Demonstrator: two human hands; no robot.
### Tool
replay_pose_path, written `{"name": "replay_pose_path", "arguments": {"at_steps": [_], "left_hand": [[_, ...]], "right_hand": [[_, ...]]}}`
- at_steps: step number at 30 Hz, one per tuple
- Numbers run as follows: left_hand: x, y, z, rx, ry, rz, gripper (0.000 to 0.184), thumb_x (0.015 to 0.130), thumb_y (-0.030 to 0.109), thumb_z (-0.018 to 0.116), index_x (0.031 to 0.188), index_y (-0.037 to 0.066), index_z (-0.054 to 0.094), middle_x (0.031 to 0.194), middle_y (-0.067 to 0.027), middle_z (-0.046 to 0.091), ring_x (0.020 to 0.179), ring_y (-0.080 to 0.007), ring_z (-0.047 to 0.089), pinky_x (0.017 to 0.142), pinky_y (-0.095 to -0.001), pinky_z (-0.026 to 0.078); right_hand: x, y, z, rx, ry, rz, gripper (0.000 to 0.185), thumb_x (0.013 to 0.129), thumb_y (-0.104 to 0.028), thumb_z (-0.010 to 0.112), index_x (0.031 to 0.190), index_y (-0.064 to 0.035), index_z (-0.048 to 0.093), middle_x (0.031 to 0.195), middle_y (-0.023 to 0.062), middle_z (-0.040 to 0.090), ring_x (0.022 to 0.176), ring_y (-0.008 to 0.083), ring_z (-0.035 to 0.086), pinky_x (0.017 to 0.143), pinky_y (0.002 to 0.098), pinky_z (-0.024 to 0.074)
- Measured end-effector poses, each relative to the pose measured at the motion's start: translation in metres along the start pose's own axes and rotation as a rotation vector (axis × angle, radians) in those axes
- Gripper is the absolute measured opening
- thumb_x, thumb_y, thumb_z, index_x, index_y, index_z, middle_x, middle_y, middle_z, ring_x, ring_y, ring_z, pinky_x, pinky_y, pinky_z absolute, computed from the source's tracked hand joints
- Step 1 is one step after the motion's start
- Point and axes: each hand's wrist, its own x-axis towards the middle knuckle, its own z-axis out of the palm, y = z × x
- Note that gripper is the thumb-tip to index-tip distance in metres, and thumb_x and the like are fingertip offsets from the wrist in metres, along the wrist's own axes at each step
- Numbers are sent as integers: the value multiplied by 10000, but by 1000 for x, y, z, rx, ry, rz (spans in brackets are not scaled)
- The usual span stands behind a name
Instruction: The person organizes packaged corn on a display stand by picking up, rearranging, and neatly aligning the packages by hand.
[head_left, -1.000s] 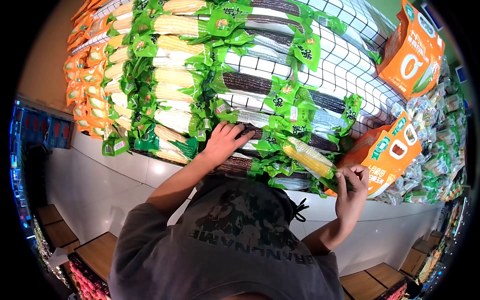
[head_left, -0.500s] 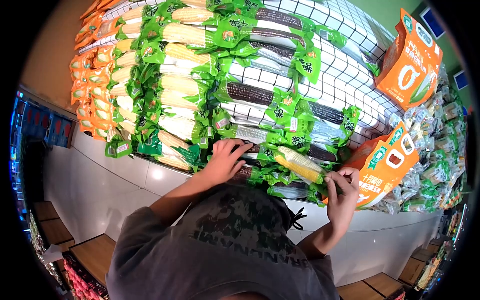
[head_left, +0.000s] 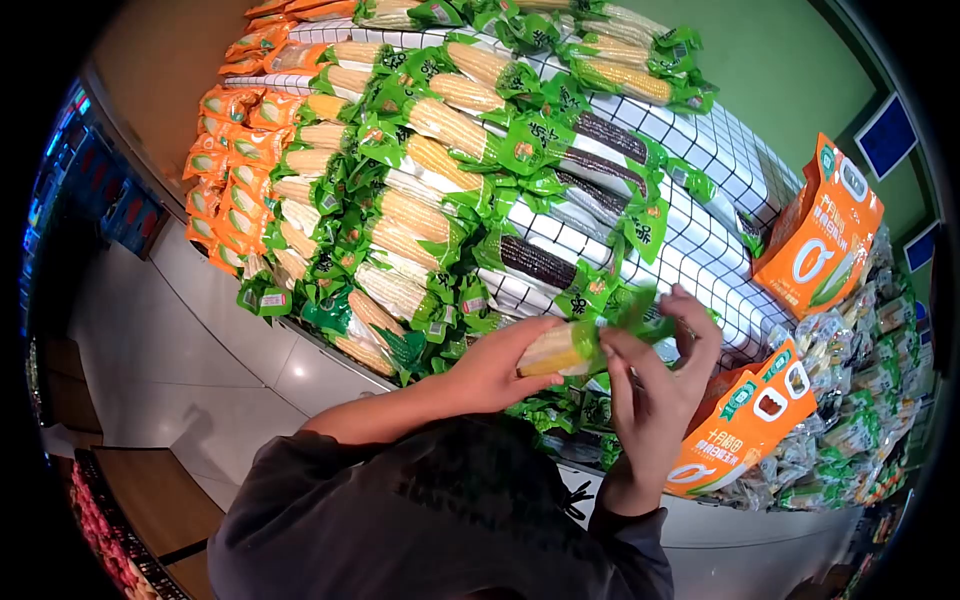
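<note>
A packaged yellow-and-pale corn cob [head_left: 562, 350] is held in front of my chest, above the near edge of the display. My left hand [head_left: 492, 368] is closed around its left end, fingers above and thumb below. At the green end of the wrapper, my right hand [head_left: 655, 385] pinches with thumb and fingertips while its other fingers stay bent and raised. That green end is smeared by motion. Just beyond my hands lies a packaged dark purple corn cob [head_left: 538, 262] among similar packs.
Rows of pale corn packs [head_left: 410, 215] and orange packs [head_left: 245, 205] fill the left of the display. A checked cloth [head_left: 715, 265] covers it. Orange printed bags [head_left: 820, 225] stand at right beside clear-wrapped goods [head_left: 850, 370]. A wooden crate [head_left: 160, 500] stands lower left.
My left hand has left the dark corn packs and taken hold of the yellow-and-pale corn pack. The pack has been lifted and turned, and my right hand has shifted on its end. The view has tilted.
</note>
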Motion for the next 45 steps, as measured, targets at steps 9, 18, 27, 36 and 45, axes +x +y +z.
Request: {"name": "replay_pose_path", "arguments": {"at_steps": [9,18,27,36,45], "left_hand": [[52,9,-28,-726,407,-278,491,1183,288,383,1595,41,279,1468,-129,516,1325,-187,535,1111,-354,456],[101,18,-52,-1166,381,-297,534,1172,231,354,1665,72,220,1651,-141,413,1515,-277,409,1283,-437,292],[128,-25,-66,-1050,385,-176,595,1168,167,399,1690,139,116,1588,-83,415,1461,-199,416,1220,-370,336],[147,-53,-132,-6,621,-54,911,1042,219,621,1684,-47,31,1756,-315,2,1643,-450,-47,1305,-546,25],[127,-111,-134,618,581,-237,1029,972,306,678,1673,-77,30,1746,-339,-35,1632,-490,-64,1248,-665,-81]], "right_hand": [[20,5,74,480,-339,82,748,891,-95,819,1561,-49,489,1455,224,493,1294,416,568,1099,425,473],[67,31,94,657,-316,206,677,949,-93,755,1566,-21,485,1409,224,619,1299,377,612,1125,400,456],[110,35,112,405,-402,156,603,980,-85,736,1555,-102,555,1378,190,593,1133,298,669,852,337,575],[210,56,174,388,-302,-62,536,977,-62,694,1503,-123,612,1354,193,613,1210,397,635,1050,420,510],[200,66,249,17,-264,-276,516,899,-81,757,1407,-116,675,1323,135,614,1222,351,561,1044,449,494]]}}
